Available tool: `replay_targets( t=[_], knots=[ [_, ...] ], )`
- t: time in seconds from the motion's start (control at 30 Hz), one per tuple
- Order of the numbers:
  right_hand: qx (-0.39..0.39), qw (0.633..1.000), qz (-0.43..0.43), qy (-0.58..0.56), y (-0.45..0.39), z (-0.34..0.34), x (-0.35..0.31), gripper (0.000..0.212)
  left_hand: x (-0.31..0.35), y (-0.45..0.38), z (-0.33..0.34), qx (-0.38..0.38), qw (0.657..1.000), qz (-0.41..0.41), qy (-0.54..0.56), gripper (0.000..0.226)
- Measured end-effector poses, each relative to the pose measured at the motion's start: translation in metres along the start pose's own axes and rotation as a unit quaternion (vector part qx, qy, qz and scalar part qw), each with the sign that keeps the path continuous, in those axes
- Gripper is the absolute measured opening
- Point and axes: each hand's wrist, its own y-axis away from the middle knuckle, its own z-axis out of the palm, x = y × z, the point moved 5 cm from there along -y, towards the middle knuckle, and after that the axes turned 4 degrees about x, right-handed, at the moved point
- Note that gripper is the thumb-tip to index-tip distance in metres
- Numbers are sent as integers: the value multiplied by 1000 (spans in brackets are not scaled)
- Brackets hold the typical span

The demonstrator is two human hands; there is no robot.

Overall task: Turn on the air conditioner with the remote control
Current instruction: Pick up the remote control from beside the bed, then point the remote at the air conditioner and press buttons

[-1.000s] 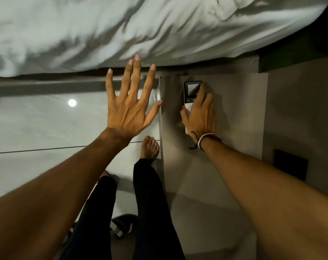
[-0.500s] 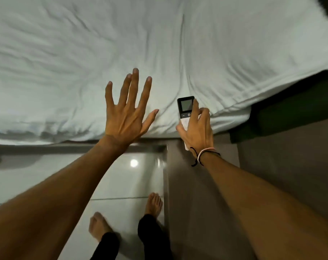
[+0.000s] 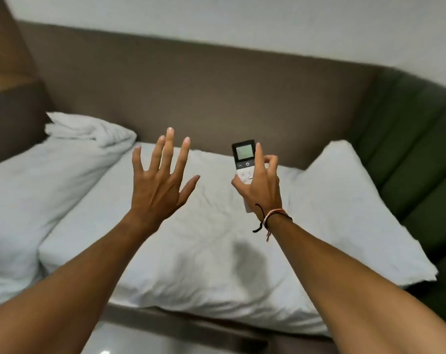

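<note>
My right hand point(image 3: 261, 187) holds a white remote control point(image 3: 244, 159) upright in the air over the bed, its dark top with a small grey screen facing me. The thumb lies along the remote's left side by the lower buttons, and the index finger runs up its right edge. My left hand point(image 3: 158, 182) hovers to the left of the remote, fingers spread and holding nothing. No air conditioner is in view.
A bed with white sheets point(image 3: 191, 251) fills the middle, with a white pillow point(image 3: 344, 200) on the right and a folded white blanket point(image 3: 89, 131) at the far left. A brown headboard point(image 3: 204, 98) stands behind, and green padded upholstery point(image 3: 416, 149) lines the right.
My right hand lifted the remote off the bedside surface and raised it over the bed. The view tilted up from the floor to the headboard. My left hand stayed spread.
</note>
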Motion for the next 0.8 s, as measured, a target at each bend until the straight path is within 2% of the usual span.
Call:
replay_targets(
  t=[0.1, 0.23, 0.37, 0.5, 0.57, 0.67, 0.8],
  knots=[
    [4, 997, -37, -61, -31, -2, -70, 90, -56, -27, -38, 23, 999, -31, -32, 77],
    [26, 983, -24, -181, -62, -4, -141, 83, -118, -55, -81, 46, 995, -59, -67, 78],
    [17, 940, 6, -339, -89, -5, -214, 86, -175, -77, -127, 66, 988, -96, -99, 79],
    [-55, 876, 40, -477, -102, 1, -270, 84, -206, -90, -162, 72, 986, -99, -115, 81],
    [-92, 855, 37, -510, -106, 1, -296, 77, -220, -99, -178, 69, 984, -104, -124, 81],
    [-134, 829, 36, -542, -111, -5, -329, 66, -236, -107, -198, 72, 982, -106, -138, 81],
    [-166, 816, 28, -553, -120, -17, -365, 64, -257, -120, -222, 75, 979, -107, -154, 83]
  ],
)
